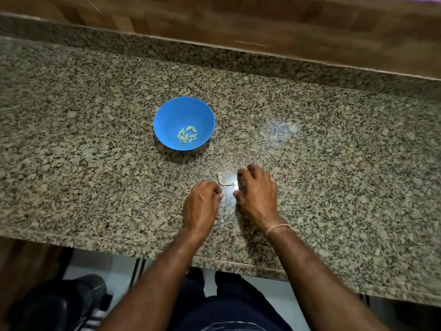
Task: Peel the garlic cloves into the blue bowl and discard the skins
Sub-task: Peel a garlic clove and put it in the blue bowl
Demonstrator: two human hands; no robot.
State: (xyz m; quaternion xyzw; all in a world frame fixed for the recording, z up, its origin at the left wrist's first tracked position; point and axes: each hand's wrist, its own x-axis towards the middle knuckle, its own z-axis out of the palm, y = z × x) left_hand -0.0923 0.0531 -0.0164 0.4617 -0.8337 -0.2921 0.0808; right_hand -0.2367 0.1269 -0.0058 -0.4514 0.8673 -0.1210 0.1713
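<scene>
The blue bowl (167,115) stands on the granite counter with several pale peeled garlic cloves (187,134) in its bottom. Nearer to me, a thin bent strip of garlic skin (222,180) lies on the counter between my hands. My left hand (202,199) rests just left of the strip, its fingers curled into a loose fist with the thumb against the forefinger. Nothing shows inside it. My right hand (257,189) is arched over the counter on the strip's right end, fingertips down. What lies under its palm is hidden.
The speckled granite counter (334,151) runs left to right, with a raised granite ledge and a wooden wall behind. Its front edge (119,244) is close to my body. A dark shape sits on the floor at lower left (59,304).
</scene>
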